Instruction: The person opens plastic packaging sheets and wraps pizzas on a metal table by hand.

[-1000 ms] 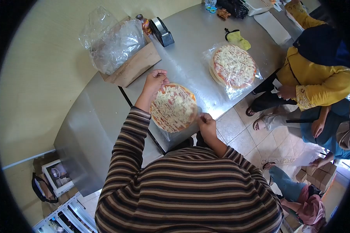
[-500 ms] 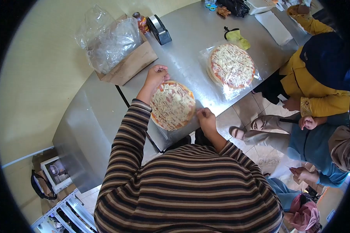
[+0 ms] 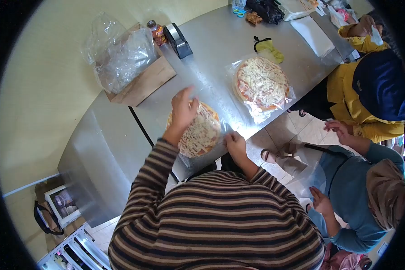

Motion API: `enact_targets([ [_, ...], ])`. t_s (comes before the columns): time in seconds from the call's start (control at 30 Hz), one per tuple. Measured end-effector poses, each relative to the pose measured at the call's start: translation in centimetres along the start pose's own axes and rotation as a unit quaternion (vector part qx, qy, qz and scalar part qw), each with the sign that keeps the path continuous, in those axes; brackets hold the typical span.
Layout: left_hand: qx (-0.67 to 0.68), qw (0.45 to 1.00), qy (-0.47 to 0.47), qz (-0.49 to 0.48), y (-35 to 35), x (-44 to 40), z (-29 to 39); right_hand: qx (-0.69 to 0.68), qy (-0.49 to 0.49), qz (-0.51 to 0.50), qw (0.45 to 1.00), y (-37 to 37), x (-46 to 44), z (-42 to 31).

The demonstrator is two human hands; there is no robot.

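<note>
In front of me a round pizza [image 3: 201, 135] topped with grated cheese lies in clear plastic on the steel table. My left hand [image 3: 183, 111] is over its upper left part, fingers stretched and apart, slightly blurred, holding nothing that I can see. At the pizza's right side, my right hand [image 3: 235, 145] is closed in a pinch on the edge of the clear plastic bag [image 3: 224, 127]. Farther right, a stack of wrapped pizzas [image 3: 262, 83] rests on the same table.
A cardboard box [image 3: 144, 83] full of clear plastic bags stands at the back left, beside a bottle [image 3: 156, 32] and a tape roll [image 3: 177, 40]. A yellow-green pouch [image 3: 270, 48] lies behind the stack. Two people, in yellow [image 3: 337, 85] and teal [image 3: 360, 198] sleeves, stand at the right.
My left hand has come from the pizza's far edge to over its upper left part, its fingers opening out. My right hand stays at the right edge. The person in teal raises a hand.
</note>
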State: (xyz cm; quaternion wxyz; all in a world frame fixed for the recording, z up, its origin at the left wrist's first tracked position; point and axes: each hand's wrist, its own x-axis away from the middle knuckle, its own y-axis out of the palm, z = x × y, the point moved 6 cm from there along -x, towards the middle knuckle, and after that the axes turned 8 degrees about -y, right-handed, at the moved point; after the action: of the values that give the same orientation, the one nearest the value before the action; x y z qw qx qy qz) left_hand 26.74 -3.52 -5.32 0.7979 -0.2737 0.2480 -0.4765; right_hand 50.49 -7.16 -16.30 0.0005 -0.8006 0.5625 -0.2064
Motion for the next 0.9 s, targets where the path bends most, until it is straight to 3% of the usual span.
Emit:
enact_targets([
  [0.03,-0.137,0.988,0.071,0.015,-0.1,1.7,2.0,0.009,-0.009,-0.001,1.0,-0.1,-0.1,0.2],
  [0.13,-0.244,0.965,0.063,-0.079,2.5,5.9,4.0,0.047,-0.035,-0.006,0.998,-0.4,-0.2,-0.4],
  [0.23,-0.269,0.958,0.048,-0.09,4.6,7.0,3.3,0.152,-0.081,0.007,0.985,-1.0,-0.1,-2.5],
  [0.43,-0.276,0.953,0.028,-0.121,6.3,6.8,2.8,0.236,-0.162,0.038,0.957,-2.7,0.1,-5.4],
  [0.53,-0.275,0.952,0.027,-0.132,6.4,6.7,3.0,0.27,-0.247,0.07,0.928,-4.0,0.1,-7.9],
  [0.63,-0.277,0.951,0.02,-0.135,6.8,6.2,2.8,0.296,-0.426,0.073,0.852,-3.9,0.2,-11.5],
  [0.73,-0.285,0.946,0.013,-0.157,6.5,5.8,3.5,0.327,-0.448,-0.064,0.829,-1.9,0.4,-13.2],
  [0.87,-0.21,0.97,0.072,-0.099,7.3,5.8,2.0,0.368,-0.522,-0.088,0.764,0.3,0.5,-14.4],
  [0.9,-0.181,0.976,0.072,-0.1,7.3,5.4,1.8,0.275,-0.502,-0.111,0.813,0.4,-0.2,-14.4],
])
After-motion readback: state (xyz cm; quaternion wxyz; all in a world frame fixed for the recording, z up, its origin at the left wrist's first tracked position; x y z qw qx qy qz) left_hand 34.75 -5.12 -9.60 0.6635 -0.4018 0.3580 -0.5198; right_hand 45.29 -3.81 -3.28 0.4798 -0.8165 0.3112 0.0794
